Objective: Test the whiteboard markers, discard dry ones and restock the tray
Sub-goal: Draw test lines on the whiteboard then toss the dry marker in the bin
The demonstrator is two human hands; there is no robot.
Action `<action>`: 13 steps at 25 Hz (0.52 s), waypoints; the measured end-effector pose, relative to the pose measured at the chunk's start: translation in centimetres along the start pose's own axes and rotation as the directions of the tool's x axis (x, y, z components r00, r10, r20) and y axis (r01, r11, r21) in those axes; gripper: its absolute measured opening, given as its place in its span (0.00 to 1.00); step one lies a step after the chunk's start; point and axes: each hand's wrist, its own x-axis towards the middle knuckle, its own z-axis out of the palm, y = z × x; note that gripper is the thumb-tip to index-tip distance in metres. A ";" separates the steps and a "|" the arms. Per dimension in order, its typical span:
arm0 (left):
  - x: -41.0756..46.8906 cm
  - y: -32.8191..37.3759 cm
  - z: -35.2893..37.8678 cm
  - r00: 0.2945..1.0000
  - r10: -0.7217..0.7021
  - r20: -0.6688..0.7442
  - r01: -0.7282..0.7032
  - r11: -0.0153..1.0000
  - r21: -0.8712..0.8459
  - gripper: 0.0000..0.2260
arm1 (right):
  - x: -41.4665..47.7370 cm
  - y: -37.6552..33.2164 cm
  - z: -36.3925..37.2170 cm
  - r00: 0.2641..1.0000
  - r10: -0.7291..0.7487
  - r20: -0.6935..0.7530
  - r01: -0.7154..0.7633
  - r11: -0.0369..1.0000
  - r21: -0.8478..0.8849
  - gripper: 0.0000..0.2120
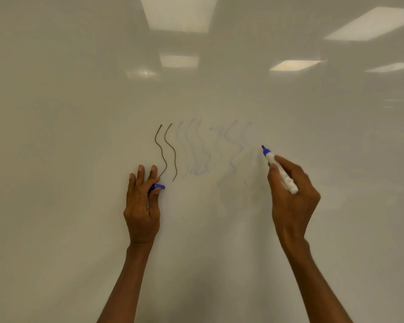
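Two dark squiggles (pixel 173 150) mark the whiteboard (pixel 79 136); your right hand (pixel 292 194) grips an uncapped blue marker (pixel 281 171), your left hand (pixel 141 206) pinches a blue cap (pixel 158 186).

Reflections of rectangular ceiling lights (pixel 180 12) show along the top.

head view | close to whiteboard (pixel 79 217) | faces it seemingly square-on
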 end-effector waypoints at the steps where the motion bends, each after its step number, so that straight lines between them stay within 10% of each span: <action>1: -0.1 0.0 0.0 1.000 -0.003 -0.002 0.003 1.000 0.001 0.23 | 1.2 -0.2 0.4 0.999 -0.038 -0.001 0.038 0.999 -0.030 0.10; 9: -0.1 -0.2 0.1 1.000 0.006 0.008 -0.006 1.000 0.001 0.22 | 2.2 0.6 0.8 0.960 -0.257 0.112 0.279 0.920 -0.277 0.09; 13: -0.1 -0.2 0.2 1.000 0.006 0.005 -0.006 1.000 -0.010 0.21 | -0.4 2.0 -1.5 0.987 -0.154 0.049 0.162 0.933 -0.322 0.09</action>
